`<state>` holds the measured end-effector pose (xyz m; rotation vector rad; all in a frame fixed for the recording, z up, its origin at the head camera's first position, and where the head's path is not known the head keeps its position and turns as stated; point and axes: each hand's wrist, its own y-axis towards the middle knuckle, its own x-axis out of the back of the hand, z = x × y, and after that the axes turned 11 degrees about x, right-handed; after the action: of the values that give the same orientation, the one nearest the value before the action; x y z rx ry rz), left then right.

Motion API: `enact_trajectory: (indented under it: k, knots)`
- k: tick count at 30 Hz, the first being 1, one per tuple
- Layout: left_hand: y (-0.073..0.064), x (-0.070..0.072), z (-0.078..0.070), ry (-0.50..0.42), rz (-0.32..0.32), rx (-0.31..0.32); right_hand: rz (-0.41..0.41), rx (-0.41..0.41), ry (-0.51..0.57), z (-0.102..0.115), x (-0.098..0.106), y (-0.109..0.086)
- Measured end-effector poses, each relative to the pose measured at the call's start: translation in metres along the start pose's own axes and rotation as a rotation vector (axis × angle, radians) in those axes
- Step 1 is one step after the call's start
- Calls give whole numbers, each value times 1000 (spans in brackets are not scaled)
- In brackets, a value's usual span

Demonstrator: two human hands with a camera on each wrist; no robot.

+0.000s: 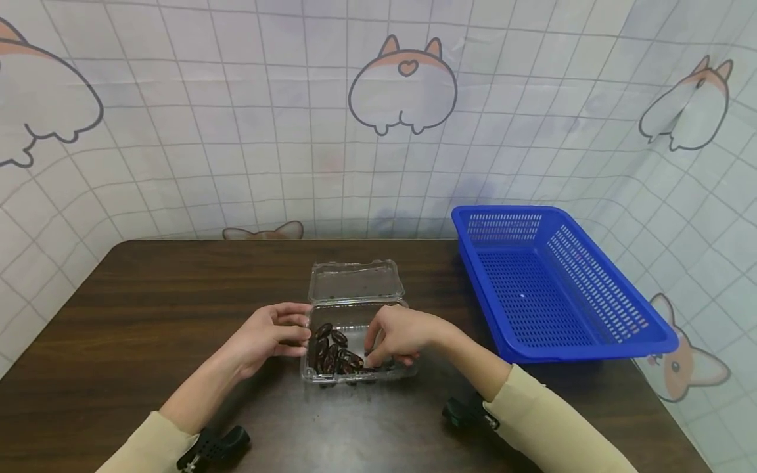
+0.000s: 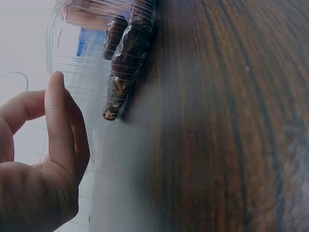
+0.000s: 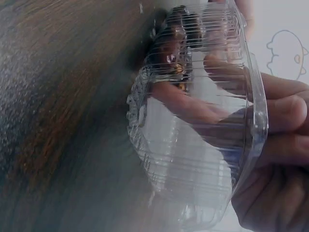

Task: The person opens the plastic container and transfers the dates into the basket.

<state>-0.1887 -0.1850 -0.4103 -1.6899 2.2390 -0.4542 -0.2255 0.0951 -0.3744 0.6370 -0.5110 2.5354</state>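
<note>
A clear plastic clamshell box (image 1: 349, 315) with its lid (image 1: 357, 282) folded back stands mid-table. Dark, glossy, date-like fruits (image 1: 337, 351) lie mostly in its left and front part; tan ends show on some in the left wrist view. My left hand (image 1: 269, 335) is at the box's left wall, fingers and thumb loosely bent, fingertips near or touching the plastic. My right hand (image 1: 402, 333) reaches down inside the box, its thumb and bent forefinger beside the fruits. Through the ribbed wall in the right wrist view, whether these fingers (image 3: 186, 104) pinch a fruit is unclear.
A blue plastic basket (image 1: 491, 302) with slotted sides stands at the right of the dark wooden table (image 1: 177, 282). Behind the table hangs a white gridded cloth (image 1: 272, 144) with corgi drawings. Dark wrist-camera mounts (image 1: 215, 447) sit at both sleeves.
</note>
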Motion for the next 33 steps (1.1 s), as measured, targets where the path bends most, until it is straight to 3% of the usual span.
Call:
enact_trajectory:
  k: [10,18,25,33]
  knots:
    - [1,1,-3,22,-2,-1,61,7,-83,2,-3,4]
    - [2,3,0,9,24,-7,100,5,-210,5,-5,9]
    - [0,2,-1,1,35,-16,135,4,-235,6,-6,10]
    - [1,2,2,0,13,-3,164,61,-259,3,-8,12]
